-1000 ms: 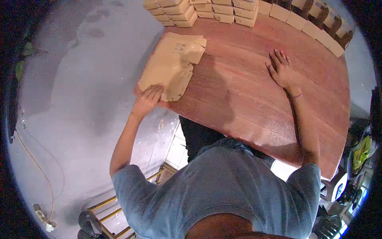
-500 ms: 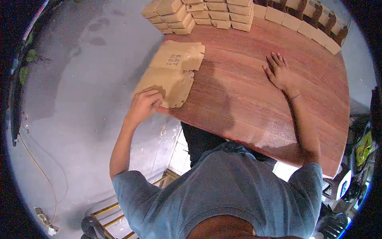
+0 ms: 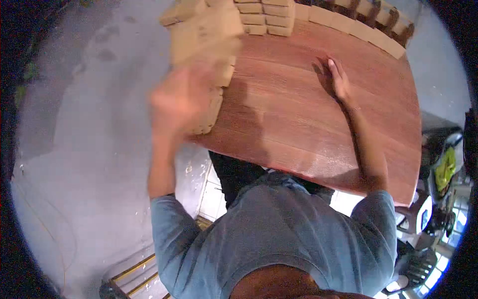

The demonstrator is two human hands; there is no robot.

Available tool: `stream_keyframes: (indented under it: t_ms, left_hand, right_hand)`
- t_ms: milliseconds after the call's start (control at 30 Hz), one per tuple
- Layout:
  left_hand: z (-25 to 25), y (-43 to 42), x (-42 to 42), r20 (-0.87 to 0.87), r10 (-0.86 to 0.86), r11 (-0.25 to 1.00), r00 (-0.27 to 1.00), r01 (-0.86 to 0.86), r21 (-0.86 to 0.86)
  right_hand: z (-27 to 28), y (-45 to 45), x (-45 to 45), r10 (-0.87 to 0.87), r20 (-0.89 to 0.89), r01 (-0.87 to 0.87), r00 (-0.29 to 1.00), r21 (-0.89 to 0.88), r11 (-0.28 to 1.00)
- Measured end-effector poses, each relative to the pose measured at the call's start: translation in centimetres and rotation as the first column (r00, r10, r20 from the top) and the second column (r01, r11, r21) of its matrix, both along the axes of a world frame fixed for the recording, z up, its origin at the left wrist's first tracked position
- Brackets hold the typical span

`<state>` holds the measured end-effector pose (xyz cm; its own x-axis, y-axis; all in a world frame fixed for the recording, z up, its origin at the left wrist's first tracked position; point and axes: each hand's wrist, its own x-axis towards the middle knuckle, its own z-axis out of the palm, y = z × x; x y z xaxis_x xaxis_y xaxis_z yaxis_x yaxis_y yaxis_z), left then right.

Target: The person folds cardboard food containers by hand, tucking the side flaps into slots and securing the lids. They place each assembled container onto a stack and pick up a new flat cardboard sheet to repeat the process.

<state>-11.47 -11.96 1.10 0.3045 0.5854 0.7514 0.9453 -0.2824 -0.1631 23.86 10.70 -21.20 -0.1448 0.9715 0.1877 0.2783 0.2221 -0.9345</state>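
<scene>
My left hand (image 3: pixel 180 97), smeared by motion, is closed on the near edge of a flat brown cardboard box blank (image 3: pixel 204 36) and holds it raised over the table's left side. Below it, more flat cardboard blanks (image 3: pixel 213 110) with notched edges lie along the table edge, partly hidden by my hand and the lifted one. My right hand (image 3: pixel 339 82) holds nothing; it is turned on its side just over the wooden tabletop (image 3: pixel 298 104), fingers stretched out.
Folded cardboard boxes (image 3: pixel 264 20) are stacked at the far left of the table, partly covered by the raised blank. A row of open boxes (image 3: pixel 368 34) lines the far right edge. A grey wall (image 3: pixel 99 124) stands close on the left.
My left hand has lifted a cardboard blank up and away from those on the table. My right hand has turned from palm-down onto its side. The view has shifted slightly.
</scene>
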Motion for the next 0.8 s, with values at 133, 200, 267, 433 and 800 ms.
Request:
stream_keyframes:
  t_ms: [133,200,267,433,800]
  left_hand:
    - [-13.1,1.1,10.8,-0.185,-0.538,0.822,0.823,0.462,-0.333]
    - [-17.7,0.0,15.6,-0.009,-0.572,0.716,0.821,0.493,-0.494]
    - [-18.2,-0.9,17.2,0.127,-0.576,0.661,0.808,0.551,-0.509]
    - [-16.8,-0.9,11.8,0.329,-0.487,0.651,0.809,0.587,-0.482]
    - [-11.7,-6.6,-10.4,-0.084,0.306,0.657,0.948,-0.274,-0.703]
  right_hand:
    - [1.6,0.0,1.0,0.107,-0.590,-0.271,0.800,-0.197,0.942]
    - [2.9,-0.4,1.7,0.046,-0.599,-0.274,0.799,-0.295,0.915]
    - [2.4,0.1,2.3,0.091,-0.362,-0.181,0.928,-0.224,0.958]
    - [2.6,-1.6,1.2,0.196,0.152,-0.194,0.969,-0.029,0.981]
    - [1.6,-1.7,0.0,0.018,0.761,-0.298,0.648,0.232,0.926]
